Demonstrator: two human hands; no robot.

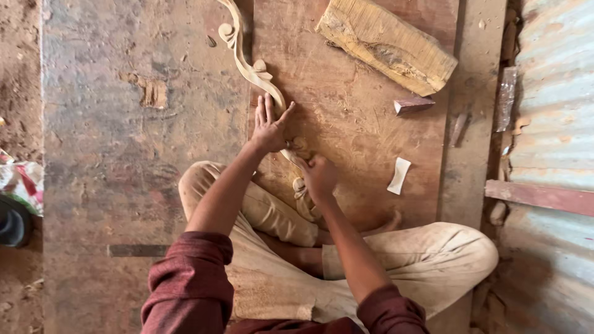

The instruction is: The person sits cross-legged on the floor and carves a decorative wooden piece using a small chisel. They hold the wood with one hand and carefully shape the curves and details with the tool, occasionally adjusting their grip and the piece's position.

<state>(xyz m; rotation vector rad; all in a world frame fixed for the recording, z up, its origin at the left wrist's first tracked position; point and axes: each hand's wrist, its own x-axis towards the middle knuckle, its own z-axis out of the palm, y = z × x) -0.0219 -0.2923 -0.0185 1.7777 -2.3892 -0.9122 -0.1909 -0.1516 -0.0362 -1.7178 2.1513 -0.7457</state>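
Note:
A long, curved carved wooden scroll piece [242, 59] lies on the wooden floor boards and runs from the top of the view down to my lap. My left hand [270, 124] lies flat on it with the fingers spread, pressing it down. My right hand [318, 176] is closed just below, on the same piece; something small may be in the fist, perhaps sandpaper, but it is hidden. I sit cross-legged in dusty beige trousers [291, 260] and maroon sleeves.
A rough block of timber [387, 43] lies at the upper right. A small reddish wooden wedge [413, 104] and a folded white scrap [398, 175] lie to the right of my hands. A corrugated metal wall [550, 124] runs along the right side. Cloth [21, 185] sits at the left edge.

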